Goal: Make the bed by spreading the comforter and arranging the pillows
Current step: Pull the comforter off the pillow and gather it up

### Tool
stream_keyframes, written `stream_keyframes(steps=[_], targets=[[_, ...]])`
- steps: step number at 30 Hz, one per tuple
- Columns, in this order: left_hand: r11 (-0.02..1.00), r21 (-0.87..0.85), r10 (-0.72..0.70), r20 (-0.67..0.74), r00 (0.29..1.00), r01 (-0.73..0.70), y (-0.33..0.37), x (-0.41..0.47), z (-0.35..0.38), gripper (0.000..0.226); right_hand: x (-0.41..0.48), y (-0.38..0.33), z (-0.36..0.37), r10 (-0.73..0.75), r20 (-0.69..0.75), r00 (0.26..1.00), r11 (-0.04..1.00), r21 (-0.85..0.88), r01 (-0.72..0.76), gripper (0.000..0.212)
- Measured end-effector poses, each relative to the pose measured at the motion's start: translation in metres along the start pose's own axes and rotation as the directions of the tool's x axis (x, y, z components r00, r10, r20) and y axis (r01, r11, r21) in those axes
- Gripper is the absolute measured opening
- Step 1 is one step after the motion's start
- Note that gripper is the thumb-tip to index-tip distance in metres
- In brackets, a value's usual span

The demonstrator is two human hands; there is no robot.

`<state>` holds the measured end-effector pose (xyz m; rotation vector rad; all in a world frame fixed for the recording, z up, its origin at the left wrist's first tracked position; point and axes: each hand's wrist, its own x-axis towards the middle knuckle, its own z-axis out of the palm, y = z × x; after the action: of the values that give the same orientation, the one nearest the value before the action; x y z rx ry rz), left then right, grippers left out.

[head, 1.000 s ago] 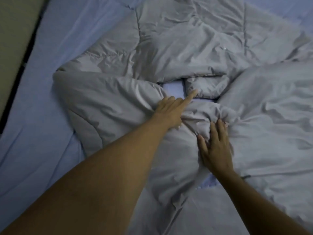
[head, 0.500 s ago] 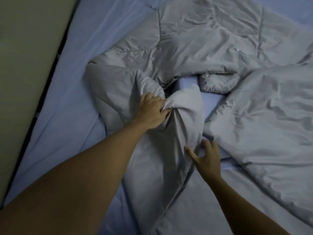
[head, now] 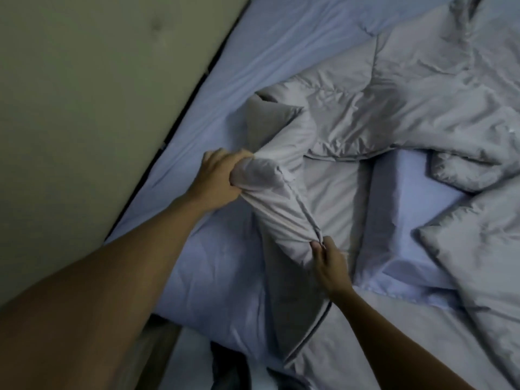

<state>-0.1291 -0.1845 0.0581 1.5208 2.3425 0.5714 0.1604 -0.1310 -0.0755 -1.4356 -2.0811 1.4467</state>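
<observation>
Two grips engaged | left hand (head: 216, 178), reaching forward, clenches bunched comforter (head: 394, 108) | right hand (head: 330, 266) pinches its edge

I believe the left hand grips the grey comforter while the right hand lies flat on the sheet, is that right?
No: the head view shows the right hand pinching the edge of the comforter, not lying flat. The left hand does grip it.

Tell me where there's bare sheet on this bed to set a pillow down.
Bare sheet runs in a strip between the padded panel and the bunched comforter. A smaller patch lies mid-bed, ringed by comforter folds. It is crowded where the left hand and right hand grip the comforter.
</observation>
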Motion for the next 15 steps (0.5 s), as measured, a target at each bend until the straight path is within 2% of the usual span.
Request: stream_keyframes(steps=[3, 5, 8, 10, 13, 14, 15], targets=[[0.997, 0.079, -0.008, 0.189, 0.982, -0.007, -0.066, -0.035, -0.030, 0.071, -0.011, -0.021, 0.038, 0.005, 0.083, 0.997, 0.999, -0.051, -0.001, 0.029], [0.994, 0.103, -0.054, 0.282, 0.958, 0.026, -0.106, -0.060, -0.047, 0.065, -0.017, -0.033, 0.062, -0.018, 0.148, 0.989, 0.993, -0.111, 0.035, 0.035], [0.977, 0.191, -0.156, 0.328, 0.932, 0.097, -0.155, -0.105, -0.070, 0.072, -0.024, -0.054, 0.099, -0.039, 0.317, 0.948, 0.983, -0.159, 0.093, 0.041], [0.974, 0.188, -0.176, 0.277, 0.945, 0.126, -0.191, -0.131, -0.080, 0.076, -0.025, -0.065, 0.123, -0.053, 0.435, 0.899, 0.947, -0.265, 0.184, 0.045], [0.980, 0.193, -0.076, 0.140, 0.987, 0.049, -0.263, -0.170, -0.092, 0.045, -0.027, -0.078, 0.181, -0.075, 0.548, 0.833, 0.764, -0.506, 0.401, 0.044], [0.979, 0.203, -0.033, 0.135, 0.990, 0.005, -0.282, -0.181, -0.096, 0.035, -0.029, -0.084, 0.200, -0.039, 0.556, 0.831, 0.730, -0.552, 0.403, 0.040], [0.976, 0.214, -0.016, 0.186, 0.982, -0.025, -0.299, -0.190, -0.098, 0.029, -0.031, -0.088, 0.218, 0.008, 0.544, 0.839, 0.737, -0.570, 0.363, 0.035]])
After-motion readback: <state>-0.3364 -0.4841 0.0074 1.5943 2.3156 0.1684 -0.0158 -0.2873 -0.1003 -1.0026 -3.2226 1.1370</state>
